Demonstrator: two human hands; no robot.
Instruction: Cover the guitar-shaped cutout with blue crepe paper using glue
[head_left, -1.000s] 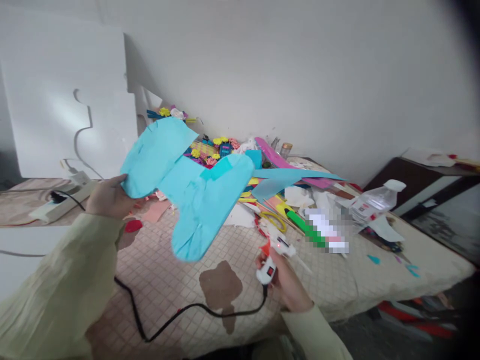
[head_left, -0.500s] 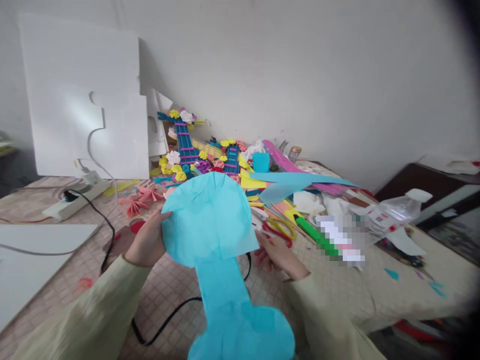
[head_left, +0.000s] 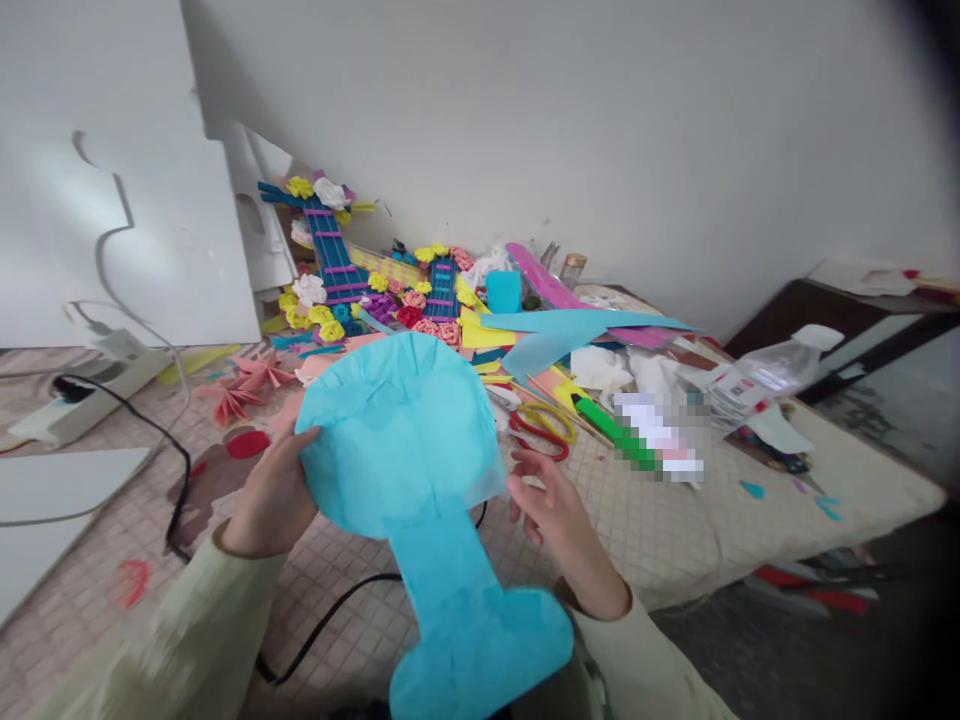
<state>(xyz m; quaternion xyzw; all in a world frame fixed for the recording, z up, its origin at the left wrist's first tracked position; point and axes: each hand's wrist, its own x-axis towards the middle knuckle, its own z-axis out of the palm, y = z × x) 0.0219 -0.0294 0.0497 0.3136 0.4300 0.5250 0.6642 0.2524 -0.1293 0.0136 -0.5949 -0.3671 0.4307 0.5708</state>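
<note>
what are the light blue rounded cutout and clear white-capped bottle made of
Light-blue rounded cutout: probably matte paper, judging by creases and a puckered edge; its inside isn't visible. Clear white-capped bottle: likely glossy plastic, being see-through with pale highlights.

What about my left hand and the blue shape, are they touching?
Touching. In the head view, the left hand holds the blue shape at its edge, thumb over its front.

Light-blue cutout (head_left: 435, 545), paper-like covering, wrinkled, pleated along the upper rim. Broad rounded head at frame centre, thin flap sticking out at its right, narrow neck below, lobed base reaching bottom edge. Flat face toward camera, leaning slightly.
</note>
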